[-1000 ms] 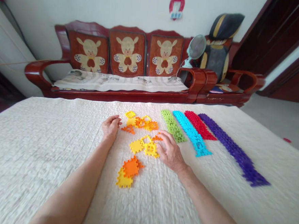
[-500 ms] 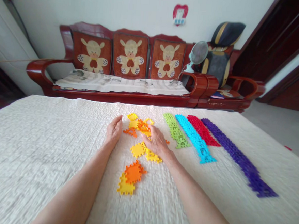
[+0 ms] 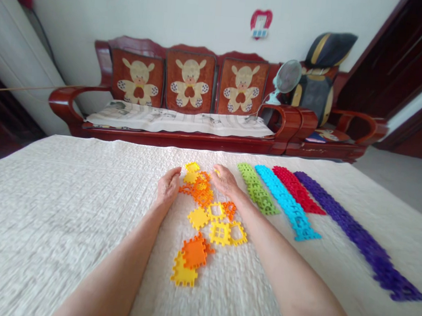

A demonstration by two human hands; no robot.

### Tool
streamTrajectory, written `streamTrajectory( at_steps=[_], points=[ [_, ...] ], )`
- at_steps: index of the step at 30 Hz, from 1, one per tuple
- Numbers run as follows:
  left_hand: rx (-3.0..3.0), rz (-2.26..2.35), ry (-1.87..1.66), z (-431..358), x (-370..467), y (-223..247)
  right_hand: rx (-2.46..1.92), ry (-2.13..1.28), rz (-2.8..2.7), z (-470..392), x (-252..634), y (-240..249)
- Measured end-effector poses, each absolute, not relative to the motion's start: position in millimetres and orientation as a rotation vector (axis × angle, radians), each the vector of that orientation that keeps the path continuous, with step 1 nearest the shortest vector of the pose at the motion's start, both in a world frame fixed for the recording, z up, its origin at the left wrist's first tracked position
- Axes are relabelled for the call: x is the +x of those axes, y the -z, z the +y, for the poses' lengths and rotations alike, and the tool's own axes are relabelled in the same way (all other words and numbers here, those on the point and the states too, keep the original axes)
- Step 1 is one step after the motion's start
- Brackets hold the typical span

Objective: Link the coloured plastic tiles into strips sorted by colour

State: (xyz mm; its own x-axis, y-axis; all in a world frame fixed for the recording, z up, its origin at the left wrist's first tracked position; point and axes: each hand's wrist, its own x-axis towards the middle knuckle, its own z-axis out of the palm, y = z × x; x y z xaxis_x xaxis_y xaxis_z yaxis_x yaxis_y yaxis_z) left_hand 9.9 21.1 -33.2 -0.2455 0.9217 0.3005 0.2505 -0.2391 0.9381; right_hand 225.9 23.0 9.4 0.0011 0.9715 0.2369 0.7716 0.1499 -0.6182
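- Left hand point(image 3: 168, 186) rests edge-down on the white quilted cover point(image 3: 84, 207), fingers loosely curled and turned inward; whether anything lies inside the curl cannot be told.
- Nearer the person, a yellow notched piece point(image 3: 184, 274) lies flat, partly covered by an orange square point(image 3: 193, 253) with more orange showing at its right edge.
- Just right of the left hand, a pile point(image 3: 201, 196) of yellow and orange pieces sits between the two hands, some overlapping.
- Between that pile and the orange square lies a solid yellow square point(image 3: 198, 218).
- Close to its right is an open yellow frame point(image 3: 217, 219), and nearer the person a yellow window piece point(image 3: 220, 232) with small panes.
- Right hand point(image 3: 225, 179) is at the pile's right side, fingers bent and partly open; a yellow bit point(image 3: 216, 172) shows by the fingertips, but whether it is gripped cannot be told.
- Below the right wrist lies an orange triangle point(image 3: 226, 208); a pointed yellow frame point(image 3: 241, 240) lies beside the window piece.
- Farther right, four strips run side by side: green point(image 3: 257, 187), light blue point(image 3: 287, 202), red point(image 3: 297, 189) and purple point(image 3: 357, 235), the purple one longest.
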Motion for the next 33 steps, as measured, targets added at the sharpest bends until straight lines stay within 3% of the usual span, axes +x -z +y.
streamTrajectory(
  at_steps=[6,12,18,26,33],
  points=[
    [1.272,1.471,-1.577,22.8,11.1,32.1,-1.438,-0.6,-1.861,19.0,214.9,4.2],
    [1.205,1.462,-1.568,22.6,10.1,27.0,-1.364,-0.727,-1.465,18.2,224.5,11.7],
    [1.216,1.524,-1.538,23.5,6.1,27.9,-1.399,-0.655,-1.732,13.8,227.0,4.1],
    [1.223,1.623,-1.307,51.9,-10.2,15.3,-1.369,-0.689,-1.592,12.3,229.6,5.3],
    [1.363,1.627,-1.437,65.8,-33.1,26.9,-1.356,-0.698,-1.632,16.9,229.7,14.3]
  ],
)
